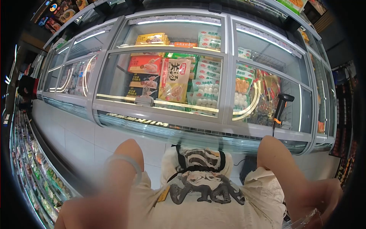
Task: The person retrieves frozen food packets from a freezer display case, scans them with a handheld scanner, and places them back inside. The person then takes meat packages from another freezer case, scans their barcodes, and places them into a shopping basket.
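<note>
My left hand is a blurred shape at the lower left edge, close to the camera, so its fingers cannot be made out. A pale translucent band circles my left arm. At the lower right, my right hand is raised close to the camera with its fingers curled. Some clear plastic shows just below it; whether the hand grips this is hidden. Both arms are bent, elbows pointing forward. Between them is my cream shirt with dark lettering.
A freezer cabinet with glass doors spans the front. Inside are a soup package, a red package and green-white bags. A black handheld scanner is at its right front. Shelves of packaged goods stand left.
</note>
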{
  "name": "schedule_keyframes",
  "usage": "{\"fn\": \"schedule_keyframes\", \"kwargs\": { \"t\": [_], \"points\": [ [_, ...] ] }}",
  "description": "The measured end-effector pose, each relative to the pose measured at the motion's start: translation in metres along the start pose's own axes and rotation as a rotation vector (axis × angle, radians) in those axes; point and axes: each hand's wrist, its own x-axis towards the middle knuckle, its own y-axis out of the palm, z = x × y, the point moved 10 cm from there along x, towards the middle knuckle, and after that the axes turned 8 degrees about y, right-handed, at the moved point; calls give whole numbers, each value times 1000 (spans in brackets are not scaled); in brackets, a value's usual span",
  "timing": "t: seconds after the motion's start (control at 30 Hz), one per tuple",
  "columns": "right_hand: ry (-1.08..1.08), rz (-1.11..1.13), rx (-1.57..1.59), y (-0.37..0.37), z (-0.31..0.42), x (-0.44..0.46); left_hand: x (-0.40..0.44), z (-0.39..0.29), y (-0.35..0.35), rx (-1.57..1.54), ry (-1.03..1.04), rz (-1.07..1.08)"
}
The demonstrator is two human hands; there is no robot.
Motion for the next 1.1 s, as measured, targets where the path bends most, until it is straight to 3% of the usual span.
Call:
{"fn": "schedule_keyframes", "kwargs": {
  "t": [0.07,0.1,0.17,0.23,0.4,0.47,0.6,0.8,0.9,1.1],
  "points": [
    [-5,3,22,-2,1,0,6,-3,-2,-32,-70,94],
    [97,120,50,-6,5,5,12,-12,-11,-63,-151,175],
    [167,203,68,-5,4,5,15,-27,-22,-75,-50,141],
    [88,155,44,-6,8,4,2,-54,-45,-39,313,-92],
    [-96,186,44,-4,15,1,17,-16,-8,-8,-123,264],
    [-106,206,45,-3,17,1,14,-9,0,-37,-177,347],
    [-231,11,0,-3,16,-4,16,-14,0,5,-176,326],
    [-235,33,21,-15,37,-12,22,-18,11,183,-218,506],
    [-248,-7,-122,-15,40,-16,18,-28,3,248,-92,353],
    [-254,47,-96,-20,53,-24,18,-33,-10,-6,-25,252]
  ]
}}
